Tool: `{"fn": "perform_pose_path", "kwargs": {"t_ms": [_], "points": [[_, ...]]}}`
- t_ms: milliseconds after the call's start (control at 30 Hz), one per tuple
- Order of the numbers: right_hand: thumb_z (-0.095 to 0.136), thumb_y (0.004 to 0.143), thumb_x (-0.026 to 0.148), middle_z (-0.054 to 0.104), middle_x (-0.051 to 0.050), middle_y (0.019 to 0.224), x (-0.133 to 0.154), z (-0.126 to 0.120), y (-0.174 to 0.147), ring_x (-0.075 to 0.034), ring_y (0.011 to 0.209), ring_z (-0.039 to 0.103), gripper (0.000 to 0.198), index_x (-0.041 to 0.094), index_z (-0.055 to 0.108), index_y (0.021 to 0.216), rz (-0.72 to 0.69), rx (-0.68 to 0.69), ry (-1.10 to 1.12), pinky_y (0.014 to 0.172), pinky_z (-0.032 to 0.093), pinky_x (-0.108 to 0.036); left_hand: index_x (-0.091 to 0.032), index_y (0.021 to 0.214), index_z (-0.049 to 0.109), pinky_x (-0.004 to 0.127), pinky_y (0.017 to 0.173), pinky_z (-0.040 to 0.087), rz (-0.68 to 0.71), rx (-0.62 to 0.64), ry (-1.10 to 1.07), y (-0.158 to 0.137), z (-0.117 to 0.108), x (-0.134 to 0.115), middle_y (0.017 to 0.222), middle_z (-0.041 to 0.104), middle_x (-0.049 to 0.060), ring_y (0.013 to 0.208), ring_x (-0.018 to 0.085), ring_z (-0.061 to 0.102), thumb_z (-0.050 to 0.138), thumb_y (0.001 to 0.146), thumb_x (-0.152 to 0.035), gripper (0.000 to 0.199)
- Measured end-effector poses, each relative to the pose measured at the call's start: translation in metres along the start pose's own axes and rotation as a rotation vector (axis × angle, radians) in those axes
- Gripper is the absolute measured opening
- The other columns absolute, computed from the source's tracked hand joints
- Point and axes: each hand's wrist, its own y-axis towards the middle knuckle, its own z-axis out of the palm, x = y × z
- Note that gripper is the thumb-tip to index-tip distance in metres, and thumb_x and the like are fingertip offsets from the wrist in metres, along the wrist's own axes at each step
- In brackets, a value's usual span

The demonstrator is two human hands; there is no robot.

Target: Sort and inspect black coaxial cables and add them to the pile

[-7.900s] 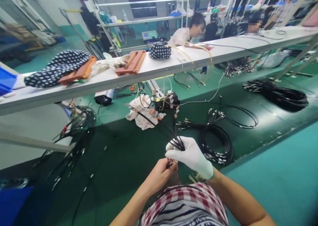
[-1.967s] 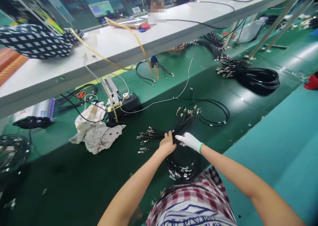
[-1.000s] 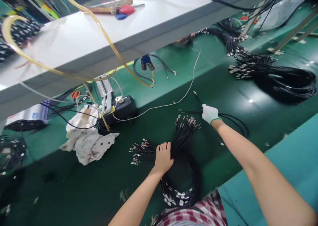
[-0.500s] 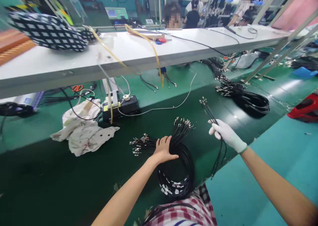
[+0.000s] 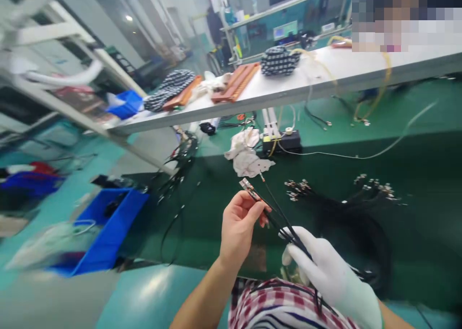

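Head view: my left hand [image 5: 238,223], off the coiled bundle [image 5: 346,223] now, pinches connector ends [image 5: 252,191]. My gloved right hand [image 5: 325,271] grips the black cables [image 5: 285,223], drawn in close.

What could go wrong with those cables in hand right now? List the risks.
1. The bare left hand pinches only the connector ends of the thin black cables; a tug might bend or pull a terminal.
2. The cables run through the gloved right hand close to the big cable coil on the green belt; they may snag or tangle with it.
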Motion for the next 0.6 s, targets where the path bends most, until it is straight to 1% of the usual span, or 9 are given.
{"fn": "perform_pose_path", "kwargs": {"t_ms": [33,100,167,200,300,400,600], "points": [[0.052,0.093,0.047,0.064,-0.001,0.070,0.001,0.013,0.008,-0.015,0.051,0.054,0.027,0.028,0.058,0.111,-0.001,0.040,0.048,0.051,0.044,-0.028,-0.015,0.085,0.055,0.017,0.049,0.042,-0.004,-0.029,-0.005,-0.004,-0.010,-0.003,0.071,0.066,0.001,0.053,0.007,0.055,0.077,0.076,-0.032,0.029],[0.047,0.095,0.050,0.065,-0.002,0.072,0.005,0.035,0.023,-0.015,0.058,0.058,0.028,0.025,0.059,0.098,-0.014,0.102,0.144,0.056,0.047,-0.028,-0.014,0.084,0.056,0.017,0.047,0.041,-0.037,-0.045,-0.021,-0.011,-0.025,-0.005,0.068,0.066,0.001,0.050,0.007,0.054,0.078,0.074,-0.034,0.030],[0.047,0.095,0.053,0.063,-0.002,0.070,0.011,0.052,0.037,-0.014,0.061,0.059,0.034,0.022,0.057,0.085,-0.029,0.108,0.258,0.058,0.047,-0.027,-0.013,0.083,0.059,0.016,0.046,0.039,-0.087,-0.036,-0.044,-0.018,-0.035,-0.005,0.069,0.067,0.002,0.049,0.007,0.054,0.078,0.073,-0.034,0.030],[0.049,0.093,0.054,0.062,-0.002,0.068,0.013,0.058,0.042,-0.014,0.060,0.058,0.036,0.020,0.057,0.081,-0.024,0.098,0.314,0.057,0.046,-0.026,-0.013,0.082,0.060,0.016,0.045,0.039,-0.105,-0.040,-0.062,-0.021,-0.039,-0.005,0.071,0.067,0.002,0.049,0.006,0.054,0.079,0.072,-0.034,0.030],[0.056,0.089,0.055,0.062,-0.002,0.066,0.013,0.072,0.051,-0.011,0.052,0.055,0.038,0.018,0.057,0.081,0.046,0.114,0.448,0.051,0.042,-0.024,-0.012,0.080,0.063,0.015,0.044,0.038,-0.137,-0.077,-0.112,-0.028,-0.047,-0.002,0.074,0.067,0.002,0.050,0.005,0.053,0.080,0.070,-0.032,0.028],[0.058,0.089,0.053,0.062,-0.002,0.066,0.009,0.081,0.050,-0.008,0.048,0.051,0.037,0.017,0.057,0.081,0.106,0.141,0.541,0.047,0.037,-0.020,-0.011,0.079,0.064,0.014,0.041,0.038,-0.155,-0.099,-0.140,-0.031,-0.053,0.000,0.074,0.067,0.002,0.047,0.004,0.053,0.080,0.071,-0.030,0.026],[0.059,0.091,0.050,0.061,0.000,0.064,0.003,0.096,0.045,-0.004,0.041,0.040,0.033,0.018,0.054,0.083,0.198,0.148,0.722,0.040,0.021,-0.017,-0.013,0.085,0.061,0.014,0.037,0.038,-0.150,-0.124,-0.135,-0.030,-0.061,0.002,0.075,0.067,0.001,0.044,0.005,0.055,0.075,0.077,-0.030,0.024]]}}
